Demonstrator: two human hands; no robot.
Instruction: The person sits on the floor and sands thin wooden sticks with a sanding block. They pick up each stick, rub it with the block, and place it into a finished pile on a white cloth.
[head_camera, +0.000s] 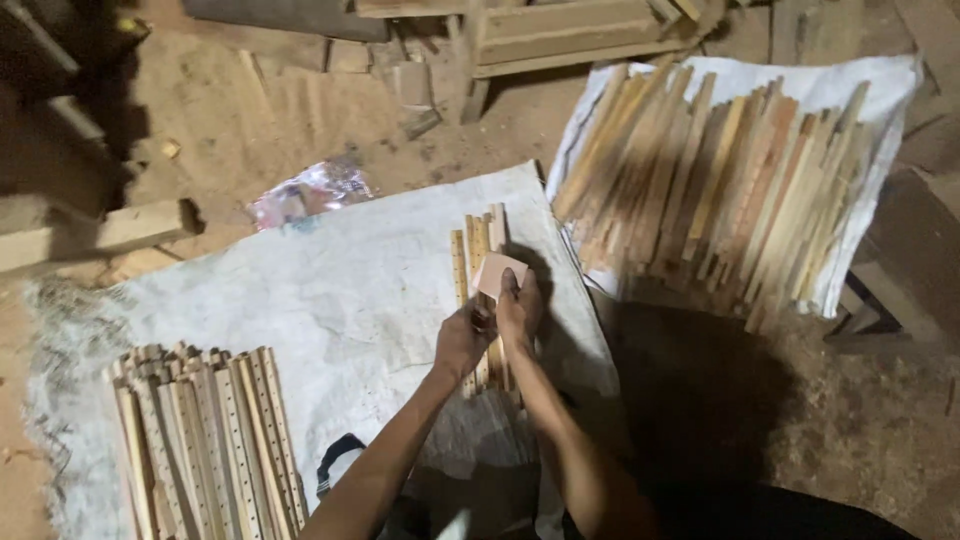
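On the pale sack (330, 290) spread over the dirt floor, you held a small bundle of wooden slats (480, 260) with its long axis running away from you, far ends pointing up the frame. Your left hand (462, 340) gripped the slats, fingers curled around them. Your right hand (520, 310) pinched a small pinkish sheet (498, 272) against them. Drilled slats (210, 440) lay at your left, a loose pile of plain slats (720, 170) at your right.
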